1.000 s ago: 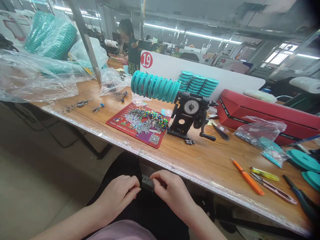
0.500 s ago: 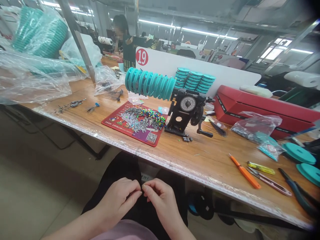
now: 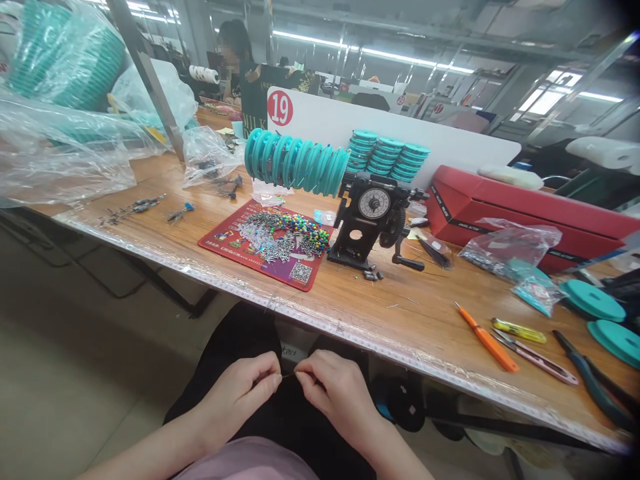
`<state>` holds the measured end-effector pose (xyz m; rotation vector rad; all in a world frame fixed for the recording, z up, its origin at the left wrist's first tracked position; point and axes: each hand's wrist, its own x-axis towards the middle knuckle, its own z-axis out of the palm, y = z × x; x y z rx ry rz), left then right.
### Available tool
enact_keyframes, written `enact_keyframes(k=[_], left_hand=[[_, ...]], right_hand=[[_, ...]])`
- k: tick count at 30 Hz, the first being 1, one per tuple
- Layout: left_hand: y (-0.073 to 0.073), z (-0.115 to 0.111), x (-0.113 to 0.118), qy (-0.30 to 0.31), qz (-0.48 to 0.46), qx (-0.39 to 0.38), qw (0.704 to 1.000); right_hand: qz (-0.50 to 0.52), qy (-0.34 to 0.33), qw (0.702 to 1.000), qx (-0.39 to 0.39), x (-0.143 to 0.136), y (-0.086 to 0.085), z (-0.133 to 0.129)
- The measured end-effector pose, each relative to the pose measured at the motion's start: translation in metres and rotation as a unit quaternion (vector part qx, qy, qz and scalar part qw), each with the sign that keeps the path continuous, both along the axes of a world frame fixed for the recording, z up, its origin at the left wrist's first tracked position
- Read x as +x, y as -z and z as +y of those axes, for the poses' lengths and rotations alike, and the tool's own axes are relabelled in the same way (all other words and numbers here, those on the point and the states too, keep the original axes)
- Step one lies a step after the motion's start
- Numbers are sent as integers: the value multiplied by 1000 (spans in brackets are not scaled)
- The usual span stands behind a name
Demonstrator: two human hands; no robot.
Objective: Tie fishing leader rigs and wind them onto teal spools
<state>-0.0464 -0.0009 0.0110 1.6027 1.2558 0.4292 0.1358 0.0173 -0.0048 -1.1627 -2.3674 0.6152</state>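
Observation:
Both hands are over my lap, below the table's front edge. My left hand (image 3: 249, 389) is closed in a pinch, thumb against the fingers. A short stretch of thin line (image 3: 289, 375) runs from it across the gap to my right hand (image 3: 334, 382), which pinches the other side. What the line is made of is too fine to make out. Ahead on the table, a red mat (image 3: 225, 248) carries loose colored beads (image 3: 313, 233), small metal pieces (image 3: 279, 248) and clear bits. Behind it, a row of teal spools (image 3: 297, 162) is mounted on a black hand-cranked winder (image 3: 367, 217).
Stacked teal spools (image 3: 389, 157) and a red box (image 3: 525, 217) stand behind. To the right lie an orange tool (image 3: 487, 339), a yellow cutter (image 3: 519, 330), pink-handled snips (image 3: 545, 363) and pliers (image 3: 593, 380). A metal post (image 3: 145, 77) rises at the left.
My hands have drawn slightly apart, the right one moving rightward, and a bit of thin line now shows between them. The view has shifted a little.

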Motion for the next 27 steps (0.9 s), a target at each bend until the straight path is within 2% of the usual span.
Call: enact_keyframes(k=[4,8,14,20,23,27], left_hand=[[4,-1,3,0,14,18,1000],[6,-1,5,3,19,25,1000],[13,-3,6,-6,-5,30,1000],[21,-3,7,-21,-19,6,1000],[19,2,6,-9,-25,-4,1000],[5,9,1,32,-27,-12,999]], right_hand=[[-58,-52,988,132,1,3,2],[-79,-47,979,180,1,6,5],[-31,-14,992,118,1,11,4],[-37,-12,998,53,3,10,1],[-49,-19,998,42,4,1,2],[-75,-33,994,66,4,-22,9]])
